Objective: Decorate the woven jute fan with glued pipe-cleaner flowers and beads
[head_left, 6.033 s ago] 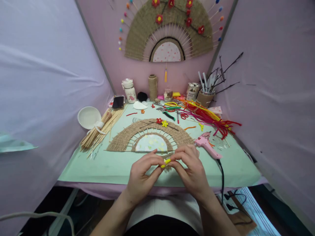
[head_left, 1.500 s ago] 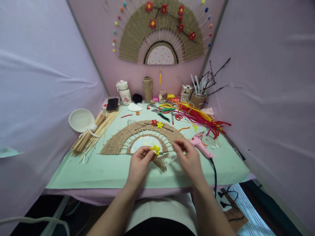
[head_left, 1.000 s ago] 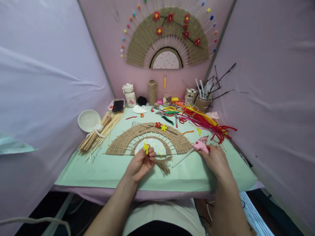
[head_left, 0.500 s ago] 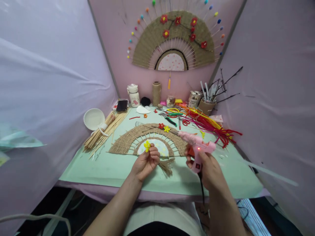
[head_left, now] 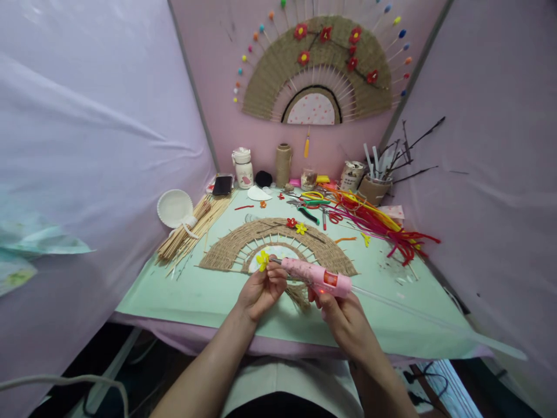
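Between the fingertips of my left hand (head_left: 261, 293) is a small yellow flower (head_left: 262, 260), held up in front of the woven fan. My right hand (head_left: 342, 316) is wrapped round a pink hot glue gun (head_left: 311, 274) with a lit red light. The gun points left, and its metal nozzle reaches the flower at my left fingertips; whether it touches is too small to tell. A clear glue stick (head_left: 404, 302) sticks out of its back end. Behind my hands lies the twine fan (head_left: 226, 247), bearing a twig, a red flower (head_left: 291, 222) and another yellow flower (head_left: 301, 229).
A bundle of thin sticks (head_left: 185, 232) and a white bowl (head_left: 174, 208) lie at the left. Pliers (head_left: 308, 216), scissors and a heap of coloured pipe cleaners (head_left: 383, 223) spread over the back right. A bottle (head_left: 242, 168) and pots line the back wall.
My right hand has brought the glue gun left and turned it, so its nozzle is now at the yellow flower. My left hand still holds the flower. The view has shifted slightly.
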Available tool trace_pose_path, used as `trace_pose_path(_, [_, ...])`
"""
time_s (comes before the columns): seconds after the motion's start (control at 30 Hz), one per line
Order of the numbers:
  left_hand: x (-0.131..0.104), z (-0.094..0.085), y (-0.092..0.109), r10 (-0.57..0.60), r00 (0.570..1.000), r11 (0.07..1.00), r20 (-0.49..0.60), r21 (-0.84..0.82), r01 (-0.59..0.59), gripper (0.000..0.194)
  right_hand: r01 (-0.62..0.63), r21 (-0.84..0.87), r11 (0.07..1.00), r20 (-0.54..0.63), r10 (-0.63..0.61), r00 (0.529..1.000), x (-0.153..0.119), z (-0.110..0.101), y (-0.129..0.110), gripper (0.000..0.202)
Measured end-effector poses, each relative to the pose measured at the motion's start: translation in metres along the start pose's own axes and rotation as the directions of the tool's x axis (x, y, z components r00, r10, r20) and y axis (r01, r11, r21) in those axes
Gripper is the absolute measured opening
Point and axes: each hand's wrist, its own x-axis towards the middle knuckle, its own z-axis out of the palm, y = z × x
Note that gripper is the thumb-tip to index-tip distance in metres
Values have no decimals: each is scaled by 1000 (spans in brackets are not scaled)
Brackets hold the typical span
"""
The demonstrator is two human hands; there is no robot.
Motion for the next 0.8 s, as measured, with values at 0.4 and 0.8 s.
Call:
trace_pose_path(0.4, [0, 0, -1, -33, 999, 999, -29, -37, 31, 18, 3, 5, 1000, 31, -3, 1000, 0, 2, 4, 39])
trace_pose_path(0.8, [-1, 0, -1, -73, 997, 990, -23, -120, 70, 19, 22, -43, 999, 29, -21, 999, 3, 3, 5, 40])
